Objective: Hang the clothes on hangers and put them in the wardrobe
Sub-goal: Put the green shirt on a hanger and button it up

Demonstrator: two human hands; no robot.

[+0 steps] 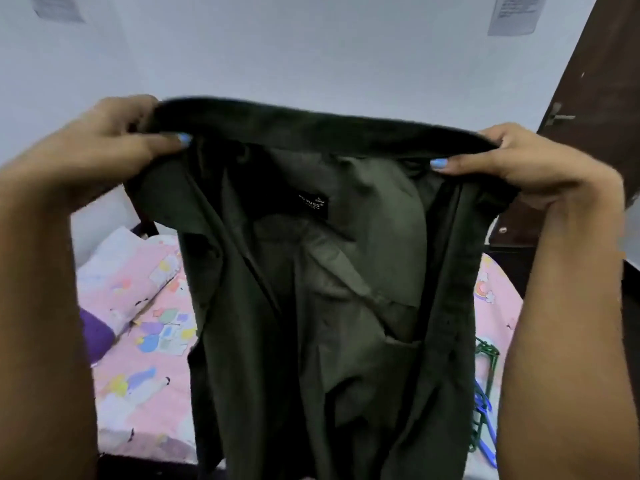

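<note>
Left hand (pixel 114 147) and right hand (pixel 519 161) pinching collar of dark green shirt (pixel 311 271), fingers curled around fabric, shirt hanging open above bed (pixel 145 289). Keeping collar taut, shoulders level (label facing viewer). Hangers (pixel 485 393) lying at 4 o'clock; needing 1 hand freeing for those.

Both forearms are bare with no sleeves in view, and the thumbnails of the left hand (pixel 104 147) and right hand (pixel 540 164) wear glossy light-blue polish.
</note>
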